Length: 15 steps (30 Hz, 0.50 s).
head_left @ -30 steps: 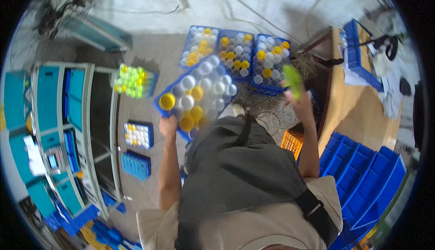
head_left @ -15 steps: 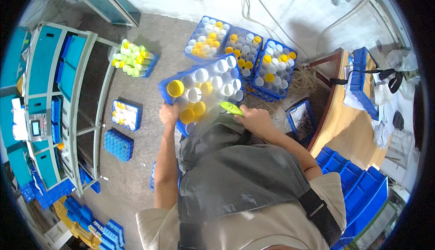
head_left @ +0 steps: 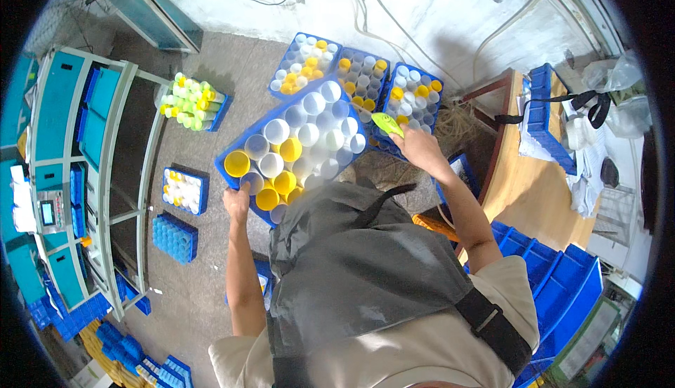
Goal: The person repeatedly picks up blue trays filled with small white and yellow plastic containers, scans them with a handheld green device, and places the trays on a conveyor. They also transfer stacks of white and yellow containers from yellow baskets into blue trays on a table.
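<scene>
While the fingers of the left hand [head_left: 237, 204] are clamped on the lower-left corner of a blue rectangular crate [head_left: 245, 138], those of the right hand [head_left: 420, 150] are closed round a lime-green oblong hand tool [head_left: 387, 125]. Crate tilted, in front of the body, filled with upright, open-mouthed white and yellow cylinders, the yellow grouped mostly toward the left hand. Its lower-right edge partly hidden by a dark grey apron [head_left: 365, 261]; what bears that side, cannot tell. Tool near the crate's upper right, narrow end toward the crate; contact unclear. Beyond, close to a rough white wall [head_left: 401, 1]: three similar blue crates [head_left: 386, 82] side by side, also with white and yellow cylinders. On the grey-brown floor [head_left: 211, 268] at left, a blue tray [head_left: 223, 112] heaped with lime-green and yellow pieces; nearer, a blue tray of white and yellow pieces [head_left: 204, 196], then a light-blue block of round cells [head_left: 174, 239]. Farther left, a pale metal rack with teal panels [head_left: 60, 135]. Far right, a light wooden desk [head_left: 534, 184] carrying a shallow blue tray [head_left: 540, 110], a black strap across it; below, ridged blue bins [head_left: 555, 282].
</scene>
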Tool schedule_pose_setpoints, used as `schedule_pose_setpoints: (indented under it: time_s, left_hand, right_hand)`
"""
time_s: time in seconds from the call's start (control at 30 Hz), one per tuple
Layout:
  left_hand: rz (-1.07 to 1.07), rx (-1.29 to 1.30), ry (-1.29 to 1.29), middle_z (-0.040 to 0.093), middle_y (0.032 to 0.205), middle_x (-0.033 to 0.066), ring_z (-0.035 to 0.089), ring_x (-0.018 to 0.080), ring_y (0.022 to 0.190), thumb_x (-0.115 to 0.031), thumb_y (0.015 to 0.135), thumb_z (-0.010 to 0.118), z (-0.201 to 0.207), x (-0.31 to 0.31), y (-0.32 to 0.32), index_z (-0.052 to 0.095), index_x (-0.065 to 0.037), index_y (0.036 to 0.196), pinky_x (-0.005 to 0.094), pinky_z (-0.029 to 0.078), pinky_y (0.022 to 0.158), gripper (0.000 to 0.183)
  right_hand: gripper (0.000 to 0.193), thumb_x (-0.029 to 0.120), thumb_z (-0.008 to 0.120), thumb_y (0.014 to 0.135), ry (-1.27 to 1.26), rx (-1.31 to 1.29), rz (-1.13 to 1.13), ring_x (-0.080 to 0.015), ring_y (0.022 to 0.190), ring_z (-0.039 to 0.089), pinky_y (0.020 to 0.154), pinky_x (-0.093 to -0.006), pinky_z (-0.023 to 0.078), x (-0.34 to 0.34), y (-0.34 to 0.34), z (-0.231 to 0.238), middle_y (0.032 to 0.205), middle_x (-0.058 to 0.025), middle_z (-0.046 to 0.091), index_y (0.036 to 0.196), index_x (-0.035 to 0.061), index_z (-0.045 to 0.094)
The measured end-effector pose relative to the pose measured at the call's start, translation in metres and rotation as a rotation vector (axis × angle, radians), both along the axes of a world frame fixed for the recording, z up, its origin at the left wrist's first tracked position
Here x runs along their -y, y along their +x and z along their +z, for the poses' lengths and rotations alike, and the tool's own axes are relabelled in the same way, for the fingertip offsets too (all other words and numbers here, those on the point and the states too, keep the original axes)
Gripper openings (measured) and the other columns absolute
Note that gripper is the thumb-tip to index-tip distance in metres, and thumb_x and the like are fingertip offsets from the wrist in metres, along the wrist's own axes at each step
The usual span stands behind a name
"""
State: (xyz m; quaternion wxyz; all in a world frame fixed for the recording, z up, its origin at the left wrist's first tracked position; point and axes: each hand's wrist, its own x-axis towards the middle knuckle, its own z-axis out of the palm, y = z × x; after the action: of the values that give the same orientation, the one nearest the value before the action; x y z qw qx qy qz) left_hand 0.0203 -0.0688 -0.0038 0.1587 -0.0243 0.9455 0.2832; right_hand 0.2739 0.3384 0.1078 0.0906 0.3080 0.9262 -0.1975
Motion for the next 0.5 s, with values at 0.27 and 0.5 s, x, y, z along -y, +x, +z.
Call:
schedule_pose_setpoints:
  time_s: [0.27,0.5]
  left_hand:
    - [-0.067,-0.07,0.034,0.07,0.085,0.0266,0.07,0.0401,0.087,-0.036,0.076,0.072,-0.005,0.005,0.012,0.072,0.004,0.09,0.0457,0.052,0.078,0.043]
    - [-0.069,-0.03,-0.145,0.068,0.085,0.0292,0.068,0.043,0.088,-0.038,0.074,0.068,0.018,-0.017,0.016,0.071,0.005,0.087,0.0482,0.053,0.081,0.044]
  right_hand:
    - [0.053,0.048,0.046,0.098,-0.15,0.129,0.026,-0.0408,0.088,0.067,0.077,-0.051,0.052,-0.005,-0.026,0.026,0.094,-0.0237,0.069,0.122,0.0024,0.059]
    - [0.045,0.041,0.048,0.099,-0.122,0.036,0.242,-0.0371,0.081,0.069,0.072,-0.0484,0.053,0.036,-0.033,0.035,0.085,-0.0208,0.069,0.114,0.0004,0.06]
